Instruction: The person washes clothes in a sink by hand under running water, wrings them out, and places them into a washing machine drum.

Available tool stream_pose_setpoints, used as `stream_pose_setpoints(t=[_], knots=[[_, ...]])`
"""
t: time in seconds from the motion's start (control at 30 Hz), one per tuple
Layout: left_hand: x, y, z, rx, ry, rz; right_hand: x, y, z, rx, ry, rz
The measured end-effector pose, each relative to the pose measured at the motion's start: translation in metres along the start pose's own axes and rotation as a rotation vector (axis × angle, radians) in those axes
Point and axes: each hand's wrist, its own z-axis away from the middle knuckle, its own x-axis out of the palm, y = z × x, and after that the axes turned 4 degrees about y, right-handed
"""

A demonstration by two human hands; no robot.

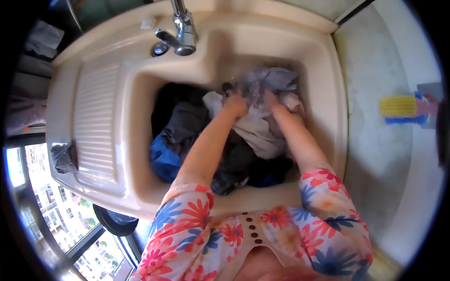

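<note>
1. We see both our hands plunged into the basin of the cream sink [140,84], at its far end below the tap [180,33].
2. Our left hand [236,104] is closed in a fist on the pale grey garment [262,131]; our right hand [273,100] is bunched into the same cloth just beside it, fingers buried in the folds.
3. The garment lies on top of a heap of dark clothes [187,124], with a blue piece [164,161] at the near left corner of the basin.
4. We judge the cloth to be soaked: limp, heavy with water, and slippery where it is soapy. It will sag and stretch if lifted by one edge.
5. The best hold, to our mind, is a full fistful of gathered fabric in each hand, close together near the middle, not a pinch at a hem.
6. A small dark rag [63,157] sits at the left edge of the drainboard, and a scrub brush [403,110] lies on the counter at the right edge, well apart from the hands.
</note>
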Motion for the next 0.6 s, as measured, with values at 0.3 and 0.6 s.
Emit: stream_pose_setpoints(t=[0.3,0.6], knots=[[-0.078,-0.032,0.083,0.274,0.334,0.392,-0.255,-0.149,0.049,0.048,0.059,-0.886],[-0.094,-0.062,0.186,0.32,0.271,0.577,-0.612,-0.256,0.064,-0.976,1.102,0.334]])
